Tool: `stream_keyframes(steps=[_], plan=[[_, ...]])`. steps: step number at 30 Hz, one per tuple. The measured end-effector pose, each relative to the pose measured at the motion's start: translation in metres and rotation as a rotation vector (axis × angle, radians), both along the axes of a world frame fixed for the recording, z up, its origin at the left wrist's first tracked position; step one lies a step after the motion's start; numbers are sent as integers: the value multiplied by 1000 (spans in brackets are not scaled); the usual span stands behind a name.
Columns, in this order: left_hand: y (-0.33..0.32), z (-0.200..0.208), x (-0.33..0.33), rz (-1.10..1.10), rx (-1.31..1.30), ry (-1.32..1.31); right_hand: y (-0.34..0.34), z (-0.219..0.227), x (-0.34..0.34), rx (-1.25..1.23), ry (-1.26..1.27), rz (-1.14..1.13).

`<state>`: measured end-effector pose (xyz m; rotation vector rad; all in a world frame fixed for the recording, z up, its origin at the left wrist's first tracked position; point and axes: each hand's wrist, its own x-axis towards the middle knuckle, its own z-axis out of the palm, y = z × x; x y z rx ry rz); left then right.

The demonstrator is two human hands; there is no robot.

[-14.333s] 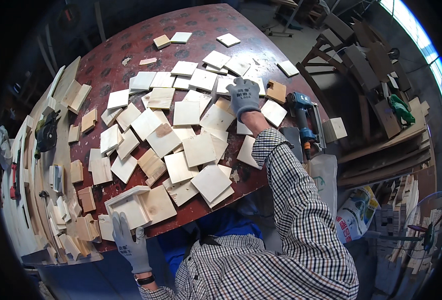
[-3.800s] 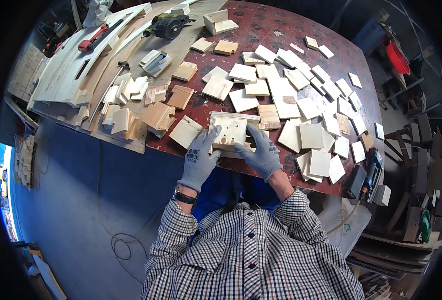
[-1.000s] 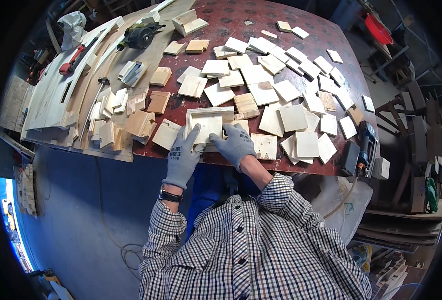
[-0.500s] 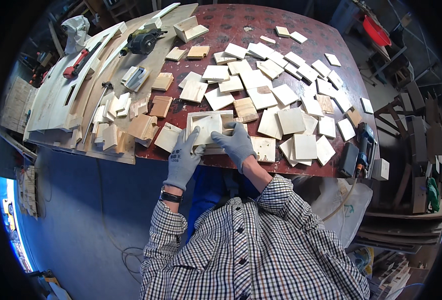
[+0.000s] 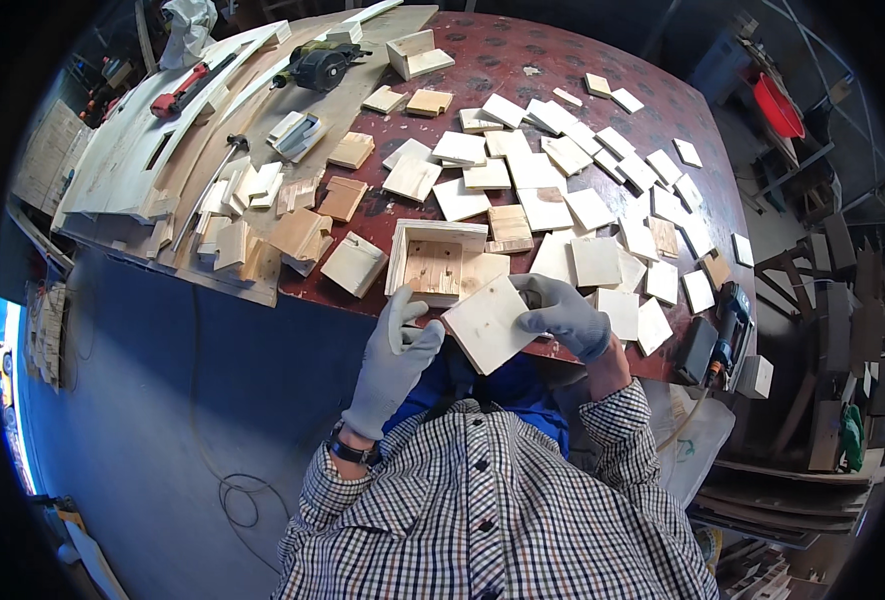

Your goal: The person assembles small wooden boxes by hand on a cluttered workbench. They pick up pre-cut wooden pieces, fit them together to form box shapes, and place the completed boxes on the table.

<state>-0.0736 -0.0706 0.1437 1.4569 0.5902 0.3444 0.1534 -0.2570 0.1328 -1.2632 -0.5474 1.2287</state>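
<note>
The right hand (image 5: 567,318) pinched the board (image 5: 489,328) by one corner at the table's (image 5: 307,285) near edge, before the box (image 5: 444,233). The left hand (image 5: 394,352) was half-curled, fingers parted, by the opposite corner; contact was unclear. So lightly gripped, the board could have twisted, fallen or knocked the box.

This is a woodworking workshop. Cut squares of pale wood (image 5: 596,262) lie scattered over a scuffed dark-red worktop (image 5: 492,42), with grooved wooden blocks (image 5: 301,234) and long boards (image 5: 112,170) at its left side. Among the wood are a dark power saw (image 5: 322,66) and a hammer (image 5: 236,143); a blue-and-black nail gun (image 5: 733,320) lies at the right edge, a hose (image 5: 689,425) running from it. Brown sheets (image 5: 777,500) are stacked below, and a cable (image 5: 239,500) is coiled on the floor (image 5: 152,450).
</note>
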Motion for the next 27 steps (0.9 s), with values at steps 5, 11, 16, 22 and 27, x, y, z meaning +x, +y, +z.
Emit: stream_keyframes(steps=[5, 11, 16, 22, 27], plan=[[-12, -40, 8, -244, -365, 44, 7, 7, 0, -160, -349, 200], [-10, -68, 13, 2, -597, -47, 32, -18, -21, -153, -399, -292], [-14, -78, -5, -61, -631, 7, 26, -47, -36, -187, -274, -441], [-7, -78, -30, 118, -668, 7, 37, -41, -38, -238, -316, -421], [0, -70, -31, 151, -704, -65, 36, -40, -43, -168, -281, -366]])
